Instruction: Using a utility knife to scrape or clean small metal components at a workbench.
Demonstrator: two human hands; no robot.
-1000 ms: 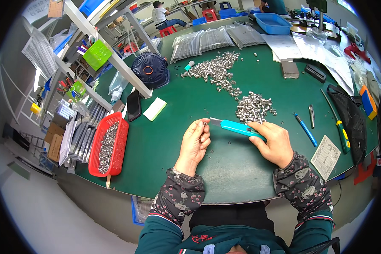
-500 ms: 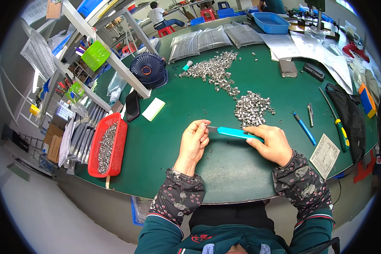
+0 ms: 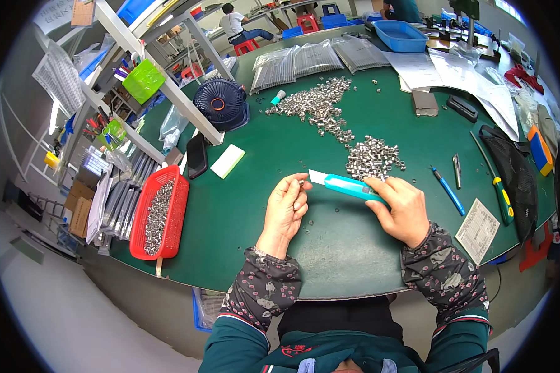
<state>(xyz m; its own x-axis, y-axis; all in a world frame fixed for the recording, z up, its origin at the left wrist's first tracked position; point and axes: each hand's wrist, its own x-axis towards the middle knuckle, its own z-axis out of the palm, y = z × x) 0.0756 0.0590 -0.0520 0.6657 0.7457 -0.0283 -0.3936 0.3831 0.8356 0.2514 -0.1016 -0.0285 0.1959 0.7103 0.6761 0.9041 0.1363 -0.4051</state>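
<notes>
left hand (image 3: 287, 205) pinches a small metal part (image 3: 301, 183); right hand (image 3: 403, 208) grips teal knife (image 3: 348, 186), blade at it. red basket (image 3: 160, 211) at left part-filled, big piles (image 3: 373, 158) mid-frame look undone.

A green worktable (image 3: 242, 205) fills the frame. A red basket (image 3: 160, 212) of metal pieces sits at lower left, with a dark round fan (image 3: 219, 103) and a black phone (image 3: 197, 155) above it. At right lie a blue pen (image 3: 448, 189) and a green-handled screwdriver (image 3: 497, 184); a blue tray (image 3: 404, 35) rests at the top.
</notes>
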